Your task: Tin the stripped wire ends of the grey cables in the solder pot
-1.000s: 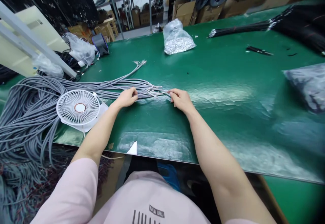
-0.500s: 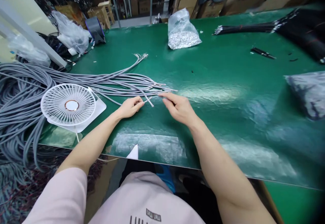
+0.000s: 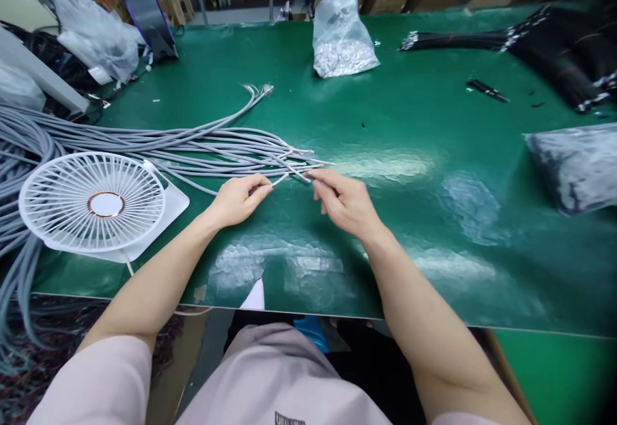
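Two bare hands pick at the pale ends of long gray cables (image 3: 193, 148) on a green work mat (image 3: 434, 271).

The left hand (image 3: 236, 201) curls its fingers (image 3: 258, 187) around one cable end (image 3: 282, 180), while the right hand (image 3: 344, 203) pinches a second cable end (image 3: 303, 174) between thumb and forefinger. The cables lie in a loose bundle running left past a white desk fan (image 3: 91, 203). Beyond them lies a clear bag of small metal parts (image 3: 340, 39).
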The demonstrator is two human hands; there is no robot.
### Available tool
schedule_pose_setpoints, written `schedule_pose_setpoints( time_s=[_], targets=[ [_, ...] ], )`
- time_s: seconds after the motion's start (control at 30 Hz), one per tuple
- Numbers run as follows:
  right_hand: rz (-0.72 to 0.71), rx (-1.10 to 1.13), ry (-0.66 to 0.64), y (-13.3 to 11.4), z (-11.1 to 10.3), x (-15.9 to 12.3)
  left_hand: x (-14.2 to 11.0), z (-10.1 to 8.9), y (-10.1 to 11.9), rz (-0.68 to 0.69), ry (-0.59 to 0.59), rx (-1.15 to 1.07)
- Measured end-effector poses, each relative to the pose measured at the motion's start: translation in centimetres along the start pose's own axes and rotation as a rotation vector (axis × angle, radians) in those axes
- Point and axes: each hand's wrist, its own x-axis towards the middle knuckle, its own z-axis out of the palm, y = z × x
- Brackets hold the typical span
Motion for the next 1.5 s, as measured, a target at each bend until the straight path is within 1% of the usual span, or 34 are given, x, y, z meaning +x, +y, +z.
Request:
schedule_pose_setpoints(
  time_s=[0.03, 0.1, 0.17, 0.3, 0.43, 0.6, 0.67, 0.73, 0.77, 0.8, 0.83, 0.87, 0.9, 0.97, 1.0, 1.03, 1.07, 1.1, 1.2, 1.23, 1.27, 1.3, 1.37, 1.5],
  targets=[
    [-0.007, 0.033, -0.027, -0.4, 0.2, -0.2, 0.0, -0.1, 0.1, 0.002, 0.009, -0.002],
    [0.006, 0.017, -0.047, -0.7, 0.6, -0.3, -0.1, -0.3, 0.3, -0.004, 0.032, -0.005],
    [0.046, -0.048, -0.01, -0.3, 0.5, -0.2, -0.2, -0.4, 0.4, -0.024, 0.064, -0.008],
    [0.137, -0.124, 0.085, 1.2, -0.4, 0.3, -0.2, -0.3, 0.2, -0.047, 0.139, -0.026],
    [0.176, -0.118, 0.097, 2.1, -0.8, 0.6, 0.1, 0.0, -0.2, -0.044, 0.154, -0.02],
    [0.21, -0.135, 0.094, 2.8, -1.2, 0.9, 0.0, 0.1, -0.4, -0.036, 0.092, 0.006],
    [0.227, -0.139, 0.096, 3.0, -1.4, 1.0, -0.3, 0.3, -0.6, -0.037, 0.03, 0.034],
    [0.236, -0.141, 0.095, 3.1, -1.4, 1.2, -0.2, 0.5, -0.7, -0.024, -0.061, 0.052],
    [0.237, -0.14, 0.094, 3.1, -1.4, 1.2, 0.1, 0.5, -0.8, -0.012, -0.102, 0.054],
    [0.238, -0.139, 0.088, 3.1, -1.4, 1.3, 0.7, 0.4, -0.8, 0.003, -0.111, 0.051],
    [0.24, -0.136, 0.081, 3.2, -1.3, 1.3, 1.5, 0.1, -0.9, 0.022, -0.065, 0.052],
    [0.242, -0.131, 0.074, 3.2, -1.3, 1.4, 2.6, -0.2, -0.8, 0.04, 0.036, 0.065],
    [0.245, -0.126, 0.069, 3.3, -1.3, 1.4, 3.8, -0.7, -0.8, 0.054, 0.18, 0.088],
    [0.252, -0.117, 0.065, 3.5, -1.3, 1.5, 6.2, -1.7, -0.5, 0.056, 0.52, 0.183],
    [0.255, -0.114, 0.067, 3.7, -1.3, 1.5, 7.1, -2.0, -0.2, 0.045, 0.639, 0.23],
    [0.257, -0.112, 0.067, 3.9, -1.4, 1.5, 7.7, -2.1, 0.0, 0.039, 0.69, 0.274],
    [0.257, -0.111, 0.069, 4.0, -1.4, 1.6, 7.8, -1.9, 0.3, 0.039, 0.667, 0.315],
    [0.255, -0.11, 0.072, 4.2, -1.4, 1.6, 7.7, -1.5, 0.5, 0.046, 0.579, 0.357],
    [0.243, -0.11, 0.079, 4.5, -1.4, 1.7, 5.8, 0.9, 0.7, 0.064, 0.17, 0.521],
    [0.241, -0.11, 0.081, 4.5, -1.4, 1.7, 5.0, 1.8, 0.6, 0.053, 0.087, 0.579],
    [0.241, -0.109, 0.079, 4.5, -1.4, 1.7, 4.4, 2.6, 0.5, 0.037, 0.045, 0.631],
    [0.24, -0.106, 0.075, 4.4, -1.3, 1.7, 3.9, 3.2, 0.4, 0.019, 0.039, 0.673],
    [0.242, -0.101, 0.066, 4.3, -1.3, 1.7, 3.4, 4.0, 0.3, -0.014, 0.065, 0.72],
    [0.237, -0.098, 0.052, 3.9, -1.3, 1.6, 3.6, 4.3, 0.6, -0.046, 0.079, 0.76]
  ],
)
